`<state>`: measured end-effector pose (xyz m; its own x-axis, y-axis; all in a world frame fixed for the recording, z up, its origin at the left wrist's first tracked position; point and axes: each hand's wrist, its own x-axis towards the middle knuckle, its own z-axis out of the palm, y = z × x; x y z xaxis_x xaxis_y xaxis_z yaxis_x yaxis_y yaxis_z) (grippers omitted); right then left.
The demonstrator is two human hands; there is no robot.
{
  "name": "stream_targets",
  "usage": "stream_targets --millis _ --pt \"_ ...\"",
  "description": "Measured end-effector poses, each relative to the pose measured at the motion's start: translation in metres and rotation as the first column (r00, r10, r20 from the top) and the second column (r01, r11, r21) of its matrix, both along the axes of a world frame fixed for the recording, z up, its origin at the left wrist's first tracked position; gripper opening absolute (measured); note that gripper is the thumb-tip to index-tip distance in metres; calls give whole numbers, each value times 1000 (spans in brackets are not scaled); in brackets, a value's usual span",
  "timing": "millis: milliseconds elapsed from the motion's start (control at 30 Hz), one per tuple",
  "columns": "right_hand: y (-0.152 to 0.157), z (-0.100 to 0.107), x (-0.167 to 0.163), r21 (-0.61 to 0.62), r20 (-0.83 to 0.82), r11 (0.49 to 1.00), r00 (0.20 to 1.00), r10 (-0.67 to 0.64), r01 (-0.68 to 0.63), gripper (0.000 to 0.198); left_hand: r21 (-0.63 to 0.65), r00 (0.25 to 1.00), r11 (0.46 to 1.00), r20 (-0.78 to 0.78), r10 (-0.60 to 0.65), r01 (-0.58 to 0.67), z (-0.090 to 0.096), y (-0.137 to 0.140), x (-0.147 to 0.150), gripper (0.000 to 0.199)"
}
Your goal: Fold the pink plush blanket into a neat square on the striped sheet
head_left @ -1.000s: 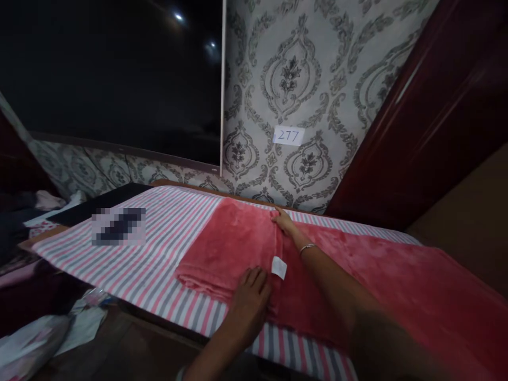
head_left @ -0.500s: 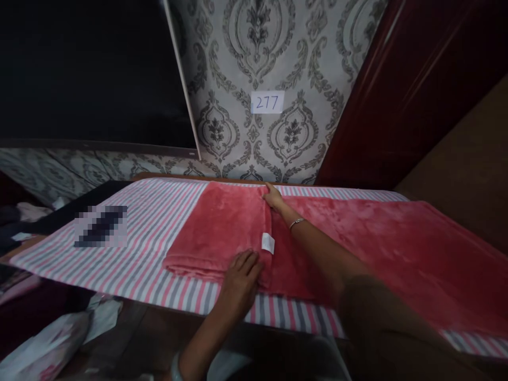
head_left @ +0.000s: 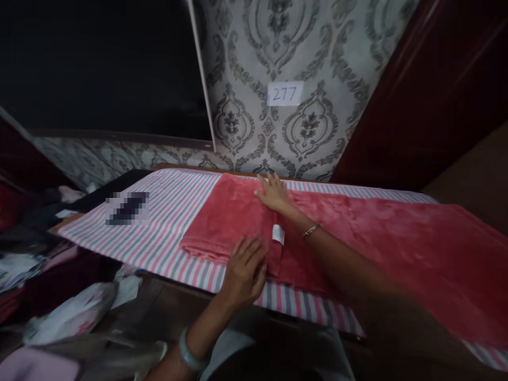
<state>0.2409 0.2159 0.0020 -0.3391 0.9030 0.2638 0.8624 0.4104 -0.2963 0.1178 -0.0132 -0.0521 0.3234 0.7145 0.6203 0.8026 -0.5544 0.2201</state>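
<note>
Flat and open, both hands press on a pink fleece blanket [head_left: 238,222] with nothing pinched between the fingers: in the head view the left hand [head_left: 245,270] lies palm-down, fingers spread, on the near edge of the folded part, and the right hand [head_left: 273,193] rests with fingers stretched out on the far edge of the same fold, close to the wall. That blanket lies along a table covered with a pink, grey and white striped cloth [head_left: 166,211]; its left portion is doubled over into a thick, neat layer, and a small white label [head_left: 278,234] sticks out at the fold line between the two hands. To the right, the remainder of the blanket runs out in a single layer toward the picture's edge, so by my judgement one fold is made and a long stretch is left unfolded. Behind, patterned wallpaper carries a paper tag reading 277 [head_left: 284,94].
</note>
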Motion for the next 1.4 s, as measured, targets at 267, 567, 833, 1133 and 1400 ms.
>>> stream_targets --millis 267,567,833,1133,1400 --pt "-24 -41 9 -111 148 990 984 99 -83 59 -143 966 971 -204 160 -191 -19 -18 7 60" --pt "-79 -17 12 -96 160 941 928 336 -324 63 -158 972 959 -66 226 -234 47 10 -61 41" --pt "-142 -44 23 -63 176 910 893 414 -410 64 -299 854 819 -355 381 -489 17 28 -89 57" --pt "-133 -28 24 -107 86 893 891 446 -437 64 -143 899 908 -264 349 -394 18 14 -78 46" --pt "-72 7 -2 -41 -98 943 941 325 -330 37 93 964 988 -223 144 -126 -13 -19 -24 39"
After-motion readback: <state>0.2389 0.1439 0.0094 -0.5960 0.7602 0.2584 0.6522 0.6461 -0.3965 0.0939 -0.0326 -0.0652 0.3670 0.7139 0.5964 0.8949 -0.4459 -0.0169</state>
